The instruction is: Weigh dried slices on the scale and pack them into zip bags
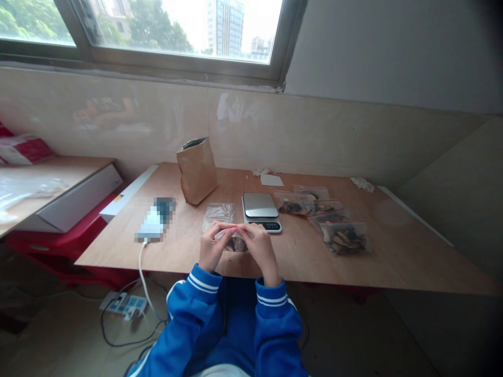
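Observation:
Between my two hands is a clear zip bag [237, 244] with dark and pale dried pieces inside, near the table's front edge. My left hand [214, 242] pinches the red-edged top of the bag from the left. From the right, my right hand [256, 245] pinches the same edge, the fingertips of both hands close together. Just beyond my left hand lies a flat clear plastic bag [218, 213]. Behind my right hand stands a digital kitchen scale [260, 206] with a bare steel plate. My hands hide part of the held bag.
An open brown paper bag [198, 172] stands at the back left. Several filled zip bags [346, 238] lie right of the scale. A phone [156, 220] with a white cable is at the left. Crumpled tissue [362, 184] and a white card [272, 180] lie toward the back.

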The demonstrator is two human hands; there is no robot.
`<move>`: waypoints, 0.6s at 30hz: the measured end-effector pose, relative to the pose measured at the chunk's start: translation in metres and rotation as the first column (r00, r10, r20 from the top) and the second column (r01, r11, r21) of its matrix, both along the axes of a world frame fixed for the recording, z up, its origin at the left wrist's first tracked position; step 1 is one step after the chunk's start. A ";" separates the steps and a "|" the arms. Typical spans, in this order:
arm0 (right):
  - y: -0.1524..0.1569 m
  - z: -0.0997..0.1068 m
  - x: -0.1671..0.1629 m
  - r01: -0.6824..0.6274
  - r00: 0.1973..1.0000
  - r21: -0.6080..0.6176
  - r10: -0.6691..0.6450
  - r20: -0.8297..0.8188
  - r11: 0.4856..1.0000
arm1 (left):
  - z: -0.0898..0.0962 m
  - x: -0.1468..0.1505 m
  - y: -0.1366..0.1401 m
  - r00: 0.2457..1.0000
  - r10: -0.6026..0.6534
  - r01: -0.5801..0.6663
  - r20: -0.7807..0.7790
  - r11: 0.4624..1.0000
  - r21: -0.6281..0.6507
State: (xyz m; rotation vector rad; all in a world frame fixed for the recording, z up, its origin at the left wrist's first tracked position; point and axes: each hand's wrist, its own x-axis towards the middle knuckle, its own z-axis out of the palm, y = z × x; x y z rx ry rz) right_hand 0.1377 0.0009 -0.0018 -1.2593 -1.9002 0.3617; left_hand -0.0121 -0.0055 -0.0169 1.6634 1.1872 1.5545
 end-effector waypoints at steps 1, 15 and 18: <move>0.000 0.001 0.001 -0.019 1.000 -0.018 0.018 -0.012 1.000 | 0.000 0.000 0.000 1.000 0.005 -0.005 -0.006 1.000 0.005; 0.002 -0.006 0.015 0.037 0.998 -0.046 -0.040 -0.046 0.998 | 0.003 0.005 0.000 0.997 0.077 -0.077 0.011 0.997 -0.024; 0.005 -0.012 0.014 0.103 0.995 0.018 -0.103 -0.018 0.995 | 0.002 0.006 0.001 0.996 0.092 -0.091 0.019 0.995 -0.032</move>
